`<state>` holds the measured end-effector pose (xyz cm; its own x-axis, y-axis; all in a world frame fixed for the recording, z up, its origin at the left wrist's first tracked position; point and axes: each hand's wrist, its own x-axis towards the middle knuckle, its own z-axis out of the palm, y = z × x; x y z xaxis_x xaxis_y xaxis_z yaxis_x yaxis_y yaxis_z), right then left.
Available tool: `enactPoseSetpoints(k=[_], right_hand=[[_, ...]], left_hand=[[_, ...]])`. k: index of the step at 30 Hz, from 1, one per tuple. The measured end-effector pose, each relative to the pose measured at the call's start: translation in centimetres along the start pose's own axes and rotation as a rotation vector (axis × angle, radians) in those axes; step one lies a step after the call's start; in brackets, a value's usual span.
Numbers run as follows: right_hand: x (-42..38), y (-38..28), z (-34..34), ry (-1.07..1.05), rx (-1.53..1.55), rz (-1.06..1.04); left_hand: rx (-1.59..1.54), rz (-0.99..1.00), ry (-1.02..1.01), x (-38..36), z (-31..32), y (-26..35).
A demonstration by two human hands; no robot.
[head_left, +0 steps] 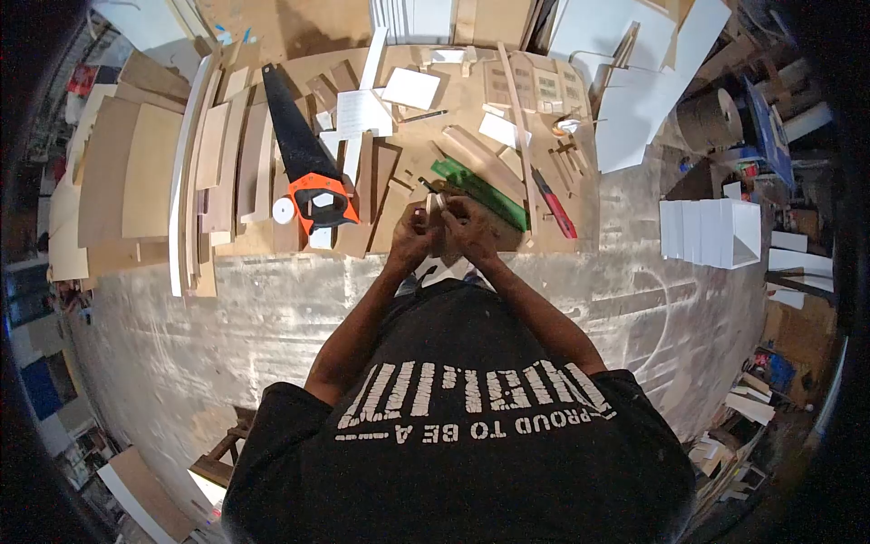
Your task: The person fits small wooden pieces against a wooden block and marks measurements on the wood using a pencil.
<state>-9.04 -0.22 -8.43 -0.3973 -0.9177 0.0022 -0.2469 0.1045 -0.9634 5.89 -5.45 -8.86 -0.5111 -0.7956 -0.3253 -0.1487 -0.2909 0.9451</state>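
Close together at the front edge of the wooden board, my left hand (412, 234) and my right hand (474, 234) are closed on a small pale piece (436, 205) between their fingertips. Its exact kind is too small to make out. Just beyond my right hand lies a long green object (485, 198), partly hidden by that hand. A wooden block (485, 161) rests alongside it. Further right is a red and black knife (555, 207). To the left, a handsaw (308, 154) with an orange handle lies across wood strips, beside a white roll (284, 210).
Wood strips and panels (127, 168) are stacked at the left. Papers (364, 114), a pen (424, 116) and small wooden parts (548, 86) lie on the board (453, 68). White sheets (625, 109) lean at the right, with white boxes (711, 233) beyond.
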Motion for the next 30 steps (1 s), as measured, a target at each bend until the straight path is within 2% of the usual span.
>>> enactPoseSetpoints(k=[2,3,6,8,11,14,17,23,26,30], right_hand=[[0.1,-1.2,-0.5,-0.022,-0.018,0.050],[0.1,-1.8,-0.8,-0.033,-0.027,0.075],[0.1,-1.7,-0.5,0.023,-0.171,-0.041],[-0.1,-2.7,-0.9,0.009,-0.122,-0.027],[-0.2,-3.0,-1.1,0.022,-0.119,-0.059],[-0.3,-3.1,-1.2,0.047,-0.099,-0.097],[-0.4,-3.6,-1.6,0.054,-0.063,-0.132],[-0.4,-3.7,-1.9,0.055,-0.120,-0.210],[-0.5,-4.0,-2.2,0.048,-0.135,-0.265],[-0.4,-5.6,-2.4,0.041,-0.176,-0.327]], left_hand=[[-0.047,0.037,-0.012,0.2,0.3,-0.3],[-0.165,0.014,-0.037,0.1,0.4,0.0],[-0.474,-0.069,-0.087,0.0,0.4,0.2],[-0.617,-0.127,-0.082,0.5,0.0,-0.2],[-0.599,-0.077,-0.119,0.8,0.0,-0.1],[-0.607,-0.115,-0.108,0.3,0.4,2.1],[-0.622,-0.100,-0.207,0.4,0.5,3.1],[-0.593,-0.101,-0.190,0.7,0.2,2.9],[-0.579,-0.003,-0.119,0.3,0.6,3.9],[-0.539,0.113,-0.131,1.1,0.6,2.6]])
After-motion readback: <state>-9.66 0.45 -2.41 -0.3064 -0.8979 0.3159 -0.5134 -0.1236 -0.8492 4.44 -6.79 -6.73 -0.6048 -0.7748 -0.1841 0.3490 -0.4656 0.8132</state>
